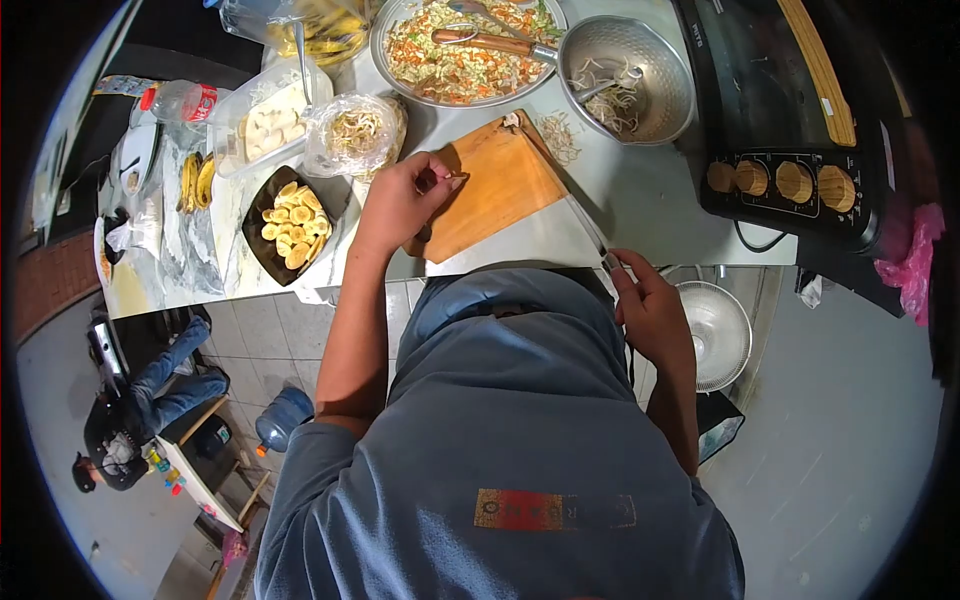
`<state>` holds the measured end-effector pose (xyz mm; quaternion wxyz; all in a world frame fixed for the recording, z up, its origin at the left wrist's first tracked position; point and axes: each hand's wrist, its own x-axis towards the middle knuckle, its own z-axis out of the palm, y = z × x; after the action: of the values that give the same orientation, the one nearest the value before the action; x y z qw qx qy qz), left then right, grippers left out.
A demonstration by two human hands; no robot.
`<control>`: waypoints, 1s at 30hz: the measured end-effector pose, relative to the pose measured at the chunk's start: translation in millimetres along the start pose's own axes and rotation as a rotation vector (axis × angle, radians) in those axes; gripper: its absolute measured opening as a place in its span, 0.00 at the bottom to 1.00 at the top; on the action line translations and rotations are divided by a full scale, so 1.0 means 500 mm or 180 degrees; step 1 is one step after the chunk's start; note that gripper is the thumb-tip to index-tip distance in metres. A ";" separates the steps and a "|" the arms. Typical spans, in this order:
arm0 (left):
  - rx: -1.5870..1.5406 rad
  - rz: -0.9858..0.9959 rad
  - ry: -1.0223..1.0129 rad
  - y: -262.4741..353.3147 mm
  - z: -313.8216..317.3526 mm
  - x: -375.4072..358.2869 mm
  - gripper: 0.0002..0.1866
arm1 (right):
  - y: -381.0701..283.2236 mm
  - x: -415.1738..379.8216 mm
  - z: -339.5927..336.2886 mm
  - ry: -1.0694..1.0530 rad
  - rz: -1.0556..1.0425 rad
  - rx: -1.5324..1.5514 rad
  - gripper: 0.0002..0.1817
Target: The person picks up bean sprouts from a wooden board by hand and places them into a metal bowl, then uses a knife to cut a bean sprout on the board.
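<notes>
Left hand (405,200) pinches a small item, too small to identify, over the rectangular wooden cutting board (495,185). Right hand (650,305) grips a long steel knife (590,232) at the worktop (640,190) edge.

A kitchen prep counter, wooden cutting board (492,192) on a pale worktop (640,200), platter of shredded vegetables (462,55), metal bowl (630,80), dish of banana slices (291,224), countertop oven with wooden knobs (790,130), tiled floor (270,340) below.

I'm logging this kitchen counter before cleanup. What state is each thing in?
Cutting board: bare, tilted off the counter edge.
Left hand: pinching something small over the board.
Right hand: gripping a knife.
Black dish: full of banana slices.
Metal bowl: holds a few sprouts.
Round tray: heaped with chopped vegetables.
Bottle: lying down, capped.
</notes>
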<state>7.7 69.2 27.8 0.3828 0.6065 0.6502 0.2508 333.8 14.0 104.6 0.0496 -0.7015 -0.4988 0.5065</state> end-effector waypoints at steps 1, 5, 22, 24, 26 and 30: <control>-0.0021 -0.0016 0.0006 -0.001 0.001 0.000 0.09 | 0.002 0.002 -0.001 -0.0015 0.0024 0.0030 0.21; -0.0015 -0.0030 -0.0002 -0.002 0.003 -0.001 0.09 | 0.019 0.006 -0.011 -0.0057 0.0108 0.0167 0.20; 0.0055 0.0088 0.0056 0.009 0.018 0.009 0.10 | 0.066 -0.010 -0.050 0.0557 -0.0616 -0.0026 0.19; 0.0077 0.0084 0.0055 0.011 0.023 0.010 0.10 | 0.071 -0.014 -0.057 0.0556 -0.0587 0.0008 0.19; -0.0020 0.0107 0.0069 0.017 0.029 0.014 0.10 | 0.063 -0.020 -0.066 0.0476 -0.0329 0.0186 0.18; -0.0029 0.0145 0.0082 0.030 0.045 0.029 0.11 | 0.078 -0.014 -0.072 0.0222 -0.0303 0.0603 0.18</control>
<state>35.2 82.4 23.6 0.3713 0.6160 0.6400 0.2702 386.3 5.0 104.3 0.1569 -0.6864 -0.4795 0.5237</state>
